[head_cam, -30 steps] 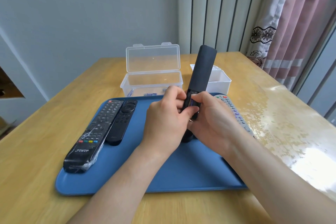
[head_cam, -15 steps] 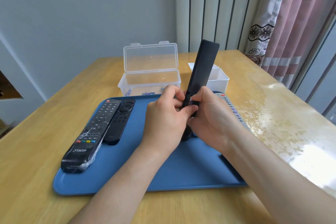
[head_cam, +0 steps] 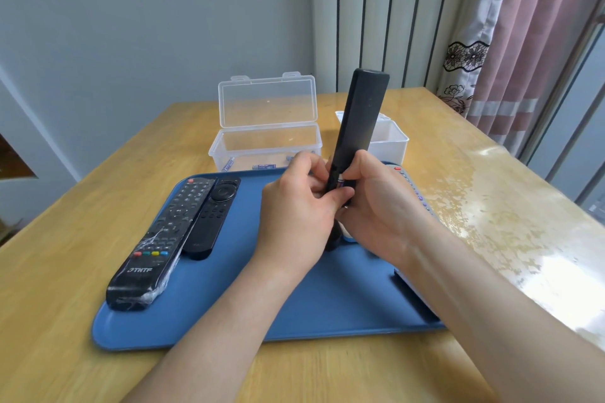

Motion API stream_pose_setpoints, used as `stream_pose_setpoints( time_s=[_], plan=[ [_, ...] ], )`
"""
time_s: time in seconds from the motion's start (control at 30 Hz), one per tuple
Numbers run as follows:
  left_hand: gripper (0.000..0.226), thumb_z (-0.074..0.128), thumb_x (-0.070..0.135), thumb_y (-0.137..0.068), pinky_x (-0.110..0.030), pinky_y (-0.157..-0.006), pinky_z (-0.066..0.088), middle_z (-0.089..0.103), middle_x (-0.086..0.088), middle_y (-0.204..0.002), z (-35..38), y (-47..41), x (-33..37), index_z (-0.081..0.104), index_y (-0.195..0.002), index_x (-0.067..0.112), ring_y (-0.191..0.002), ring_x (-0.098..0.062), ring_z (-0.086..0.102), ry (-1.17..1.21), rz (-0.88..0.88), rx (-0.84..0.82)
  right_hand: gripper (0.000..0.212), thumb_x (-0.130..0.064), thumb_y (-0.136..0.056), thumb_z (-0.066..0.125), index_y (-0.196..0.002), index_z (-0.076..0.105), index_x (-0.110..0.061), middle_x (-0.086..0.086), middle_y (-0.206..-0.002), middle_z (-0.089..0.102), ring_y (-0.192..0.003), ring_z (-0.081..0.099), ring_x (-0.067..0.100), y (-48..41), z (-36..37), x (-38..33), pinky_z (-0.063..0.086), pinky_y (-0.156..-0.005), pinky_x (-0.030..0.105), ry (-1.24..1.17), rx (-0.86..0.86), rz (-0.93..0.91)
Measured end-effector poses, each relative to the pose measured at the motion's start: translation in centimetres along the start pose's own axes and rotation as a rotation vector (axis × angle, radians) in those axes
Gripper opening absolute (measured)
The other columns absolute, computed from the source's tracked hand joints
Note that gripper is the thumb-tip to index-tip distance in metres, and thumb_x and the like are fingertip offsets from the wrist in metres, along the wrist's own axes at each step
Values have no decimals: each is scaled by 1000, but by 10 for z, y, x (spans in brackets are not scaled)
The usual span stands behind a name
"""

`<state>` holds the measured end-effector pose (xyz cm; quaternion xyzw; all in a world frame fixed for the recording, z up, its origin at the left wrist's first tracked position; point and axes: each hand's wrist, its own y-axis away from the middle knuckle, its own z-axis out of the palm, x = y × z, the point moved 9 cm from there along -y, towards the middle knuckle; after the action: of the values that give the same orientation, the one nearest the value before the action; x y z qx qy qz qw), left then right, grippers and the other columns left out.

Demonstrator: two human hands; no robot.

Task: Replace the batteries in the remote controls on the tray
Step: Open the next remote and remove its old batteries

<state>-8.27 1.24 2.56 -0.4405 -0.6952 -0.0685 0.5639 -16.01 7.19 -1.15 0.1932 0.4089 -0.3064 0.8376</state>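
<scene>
A slim black remote [head_cam: 358, 121] stands nearly upright over the blue tray [head_cam: 229, 311], back side toward me. My left hand [head_cam: 294, 216] and my right hand [head_cam: 376, 209] both grip its lower part, fingers curled round it. A battery [head_cam: 342, 180] shows in the open compartment between my thumbs. Two black remotes lie at the tray's left: a large one in plastic wrap [head_cam: 157, 249] and a smaller one [head_cam: 212, 216]. A grey remote [head_cam: 414, 188] lies at the right, mostly hidden by my right hand.
Behind the tray stands an open clear plastic box [head_cam: 265, 144] with a few batteries in the bottom, and a white box [head_cam: 388, 141] to its right. The wooden table [head_cam: 491, 206] has a glossy patch at the right. Curtains hang at the far right.
The held remote has tipped a little more upright and risen slightly. My hands keep the same grip around the battery compartment.
</scene>
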Motion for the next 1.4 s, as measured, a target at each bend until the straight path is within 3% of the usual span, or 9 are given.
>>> stream_pose_setpoints(
  time_s=[0.17,0.27,0.43,0.57,0.7,0.87,1.07,1.27,1.4],
  plan=[
    [29,80,15,-75,-31,-71,54,73,7,-73,2,-1,-2,52,-81,21,-71,-8,69,-17,-13,-24,18,-1,-74,38,-82,53,-4,13,-85,52,-80,53,26,1,-2,-2,44,-74,32,41,31,4],
    [26,79,19,-76,-32,-73,54,73,9,-78,4,-2,-2,56,-88,25,-74,-8,69,-50,-7,-48,31,-1,-62,40,-90,54,-3,16,-88,51,-80,53,28,2,-1,-2,42,-74,33,49,45,-3],
    [14,72,27,-84,-38,-69,53,73,8,-77,2,-3,3,63,-93,23,-77,-15,69,-140,75,-42,34,12,-72,27,-91,50,-4,13,-77,54,-71,57,26,6,6,2,46,-65,28,57,15,0],
    [18,65,26,-87,-34,-69,49,70,0,-82,-2,-3,17,67,-104,19,-81,-23,63,-344,263,36,26,1,-85,35,-100,56,-6,7,-70,61,-60,62,18,10,11,1,53,-58,24,19,-23,30],
    [16,65,25,-86,-30,-59,40,52,0,-79,-11,-5,22,68,-98,15,-72,-26,55,-488,407,154,33,-7,-90,43,-113,67,-9,7,-80,69,-67,67,18,12,11,-5,56,-71,29,12,-33,9],
    [40,64,18,-79,-39,-54,53,68,-2,-82,-14,0,30,66,-119,18,-72,-30,64,-547,506,168,24,-10,-96,45,-103,67,-5,6,-73,68,-65,68,16,13,10,-7,56,-67,30,35,22,-17],
    [24,63,16,-80,-38,-49,51,69,0,-81,-12,2,36,72,-103,17,-67,-29,64,-585,581,176,29,-26,-102,46,-112,68,-8,5,-84,71,-74,69,15,15,11,-8,57,-67,29,108,0,-25],
    [18,69,24,-80,-37,-58,53,68,7,-74,-17,0,27,55,-90,26,-69,-21,67,-441,435,139,33,-28,-105,42,-108,66,-7,5,-86,72,-78,71,15,17,9,-13,59,-71,32,243,5,-80],
    [17,70,14,-86,-33,-72,57,74,8,-80,-13,-10,4,65,-93,30,-75,-8,71,155,108,28,31,-30,-102,49,-116,63,-7,9,-89,67,-79,67,17,13,-7,-22,61,-71,37,218,90,-85]
  ],
)
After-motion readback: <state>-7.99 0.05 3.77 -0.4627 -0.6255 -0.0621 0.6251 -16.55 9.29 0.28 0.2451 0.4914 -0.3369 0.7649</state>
